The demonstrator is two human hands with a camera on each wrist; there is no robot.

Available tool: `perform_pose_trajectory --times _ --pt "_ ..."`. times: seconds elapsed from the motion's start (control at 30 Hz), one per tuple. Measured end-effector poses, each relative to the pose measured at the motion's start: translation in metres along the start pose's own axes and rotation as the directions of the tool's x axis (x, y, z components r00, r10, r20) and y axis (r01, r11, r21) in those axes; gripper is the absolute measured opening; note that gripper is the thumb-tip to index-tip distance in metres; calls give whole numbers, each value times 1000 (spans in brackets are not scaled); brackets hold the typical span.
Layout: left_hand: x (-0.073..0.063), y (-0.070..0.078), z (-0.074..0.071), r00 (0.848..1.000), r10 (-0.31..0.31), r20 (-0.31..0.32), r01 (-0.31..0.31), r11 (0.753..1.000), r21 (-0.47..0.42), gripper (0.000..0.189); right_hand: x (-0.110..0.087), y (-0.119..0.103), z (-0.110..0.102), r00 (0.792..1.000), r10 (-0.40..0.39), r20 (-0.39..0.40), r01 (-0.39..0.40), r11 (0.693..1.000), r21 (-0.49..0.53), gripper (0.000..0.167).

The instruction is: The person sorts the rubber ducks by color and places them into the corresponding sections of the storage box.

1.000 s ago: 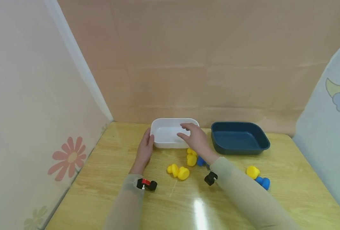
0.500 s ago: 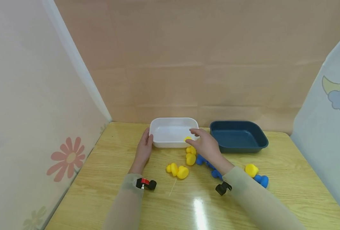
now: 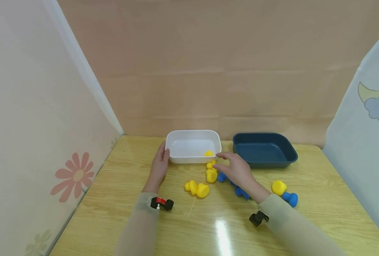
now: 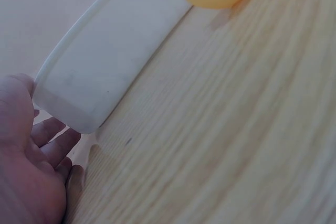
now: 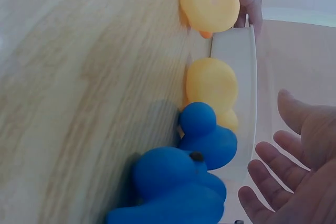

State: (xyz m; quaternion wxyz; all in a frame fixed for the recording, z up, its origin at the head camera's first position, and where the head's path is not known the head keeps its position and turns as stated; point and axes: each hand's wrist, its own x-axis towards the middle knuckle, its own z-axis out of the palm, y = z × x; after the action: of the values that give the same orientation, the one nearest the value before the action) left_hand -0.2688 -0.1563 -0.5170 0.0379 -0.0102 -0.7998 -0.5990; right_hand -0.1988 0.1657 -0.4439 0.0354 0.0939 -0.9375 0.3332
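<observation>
1. Landmark: the white tray (image 3: 186,160) stands on the wood-grain table (image 3: 109,227), left of the dark blue tray (image 3: 269,165).
2. Left hand (image 3: 159,165): I brace the white tray's left end, fingers bent loosely round it, thumb at the near corner.
3. Right hand (image 3: 237,171): I hold nothing; thumb and fingers stand wide apart beside the white tray's near right corner.
4. Toys: one yellow duck (image 3: 209,153) lies inside the white tray, at the near wall's right. Nearby yellow ducks (image 3: 203,191) and blue toys (image 3: 241,193) lie in front of it.
5. Handling: I judge the ducks light, hollow, slightly yielding and not fragile. Pinch across the rounded body; the small head offers less purchase. The tray looks light and liable to slide, so brace its end.
6. Materials: matt, rubbery toys with rounded bodies; smooth, seemingly stiff plastic trays with rounded corners.
</observation>
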Motion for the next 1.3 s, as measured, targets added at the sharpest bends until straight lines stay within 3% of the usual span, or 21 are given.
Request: perform_pose_trajectory --times 0.73,1.3 --pt "0 0 -2 1000 4 -4 -4 1000 28 58 2 23 13 991 45 124 -51 998 39 58" --pt "-2 5 -2 1000 12 3 -12 1000 26 59 12 30 21 988 22 152 -32 998 61 56"
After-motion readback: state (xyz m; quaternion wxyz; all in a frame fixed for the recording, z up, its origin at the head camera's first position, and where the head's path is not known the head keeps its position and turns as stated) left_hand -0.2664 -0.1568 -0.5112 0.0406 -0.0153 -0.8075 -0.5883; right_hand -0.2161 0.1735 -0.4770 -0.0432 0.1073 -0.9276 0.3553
